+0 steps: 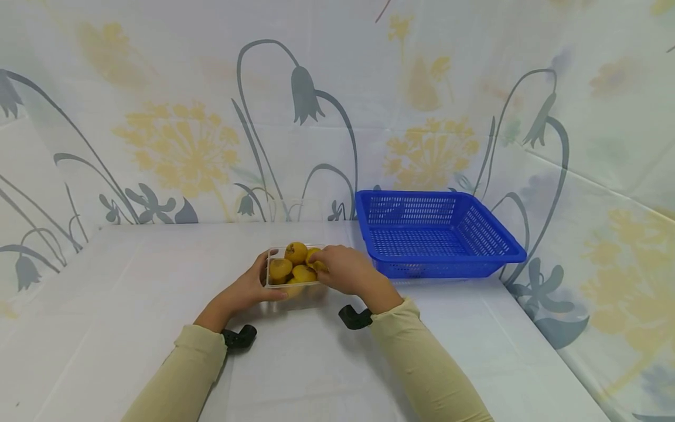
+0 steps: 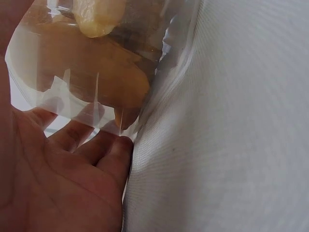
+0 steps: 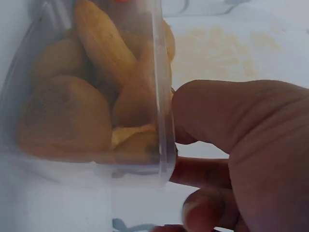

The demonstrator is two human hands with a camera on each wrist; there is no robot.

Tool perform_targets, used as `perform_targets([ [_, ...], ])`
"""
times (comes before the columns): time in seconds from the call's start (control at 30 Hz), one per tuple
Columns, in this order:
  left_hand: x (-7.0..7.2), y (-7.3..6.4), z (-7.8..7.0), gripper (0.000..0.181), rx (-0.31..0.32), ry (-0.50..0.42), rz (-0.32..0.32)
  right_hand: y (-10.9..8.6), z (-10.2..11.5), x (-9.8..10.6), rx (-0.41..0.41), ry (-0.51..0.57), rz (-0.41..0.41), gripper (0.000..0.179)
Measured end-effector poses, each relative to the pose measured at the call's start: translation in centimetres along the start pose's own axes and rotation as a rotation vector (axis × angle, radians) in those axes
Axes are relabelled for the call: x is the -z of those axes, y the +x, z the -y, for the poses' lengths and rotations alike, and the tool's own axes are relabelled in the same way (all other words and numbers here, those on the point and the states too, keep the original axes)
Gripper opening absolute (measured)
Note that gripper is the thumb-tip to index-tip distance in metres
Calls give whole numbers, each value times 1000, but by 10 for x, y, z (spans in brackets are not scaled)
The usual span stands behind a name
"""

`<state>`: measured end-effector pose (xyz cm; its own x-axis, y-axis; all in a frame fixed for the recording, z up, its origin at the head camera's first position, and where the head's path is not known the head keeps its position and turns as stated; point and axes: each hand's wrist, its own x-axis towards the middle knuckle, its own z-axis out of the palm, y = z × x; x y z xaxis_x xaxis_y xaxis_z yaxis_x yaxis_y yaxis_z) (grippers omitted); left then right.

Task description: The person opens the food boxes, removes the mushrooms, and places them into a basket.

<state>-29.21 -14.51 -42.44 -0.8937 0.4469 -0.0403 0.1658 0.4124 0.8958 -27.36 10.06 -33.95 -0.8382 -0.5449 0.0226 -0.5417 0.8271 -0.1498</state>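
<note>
A clear plastic box (image 1: 302, 285) full of yellow loquats (image 1: 280, 270) sits on the white-covered table in front of me. My left hand (image 1: 253, 287) grips its left end, thumb along the near side and fingers around the far corner. In the left wrist view, fingertips (image 2: 118, 147) lie against the see-through wall (image 2: 82, 113). My right hand (image 1: 345, 271) reaches over the right end and pinches a loquat (image 1: 314, 258) at the top of the pile. Through the wall in the right wrist view, several loquats (image 3: 65, 118) show, while the fingertips are partly hidden behind the rim.
A blue perforated plastic basket (image 1: 448, 258) stands at the back right, beyond my right hand. Behind the table hangs a flower-printed cloth (image 1: 327, 146), which also runs along the right side. Dark wrist-worn mounts (image 1: 354, 317) stick out by both sleeves.
</note>
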Motion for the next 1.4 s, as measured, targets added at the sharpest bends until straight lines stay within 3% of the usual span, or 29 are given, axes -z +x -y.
perform_targets([
  [0.47, 0, -1, -1, 110, 13, 17, 1, 3, 7, 0, -52, 80, -73, 34],
  [0.9, -1, 0, -3, 110, -3, -2, -2, 5, -1, -4, 3, -11, -100, 22],
  [1.0, -1, 0, -3, 111, -9, -8, 3, 4, -5, -3, 33, 10, -94, 22],
  [1.2, -2, 0, -4, 111, -15, -10, 8, 1, -12, 3, 32, 159, -49, 25],
  [1.4, -1, 0, -3, 111, -8, -1, 4, 2, -9, 8, 4, 125, -19, 27],
])
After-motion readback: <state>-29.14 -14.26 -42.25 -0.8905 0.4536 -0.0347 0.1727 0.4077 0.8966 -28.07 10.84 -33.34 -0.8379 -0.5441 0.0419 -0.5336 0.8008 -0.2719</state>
